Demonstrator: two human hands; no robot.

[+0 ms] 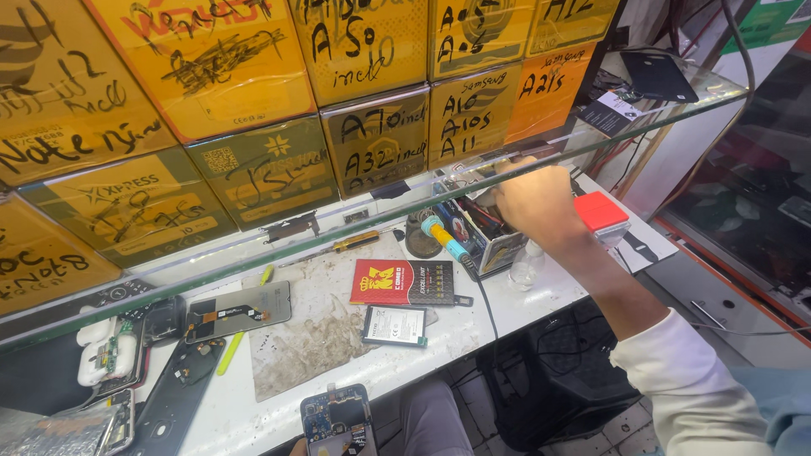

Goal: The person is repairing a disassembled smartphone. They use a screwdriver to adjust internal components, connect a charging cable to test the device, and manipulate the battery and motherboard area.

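Overhead, stacked yellow boxes and a glass shelf crowd the white table, so keep your elbow low as your right hand, fingers curled into the tool holder at the table's back right, sorts through it. Your left hand barely shows at the bottom edge beside the opened phone, its grip beyond telling. Steady that phone; avoid snagging the blue-handled soldering iron.
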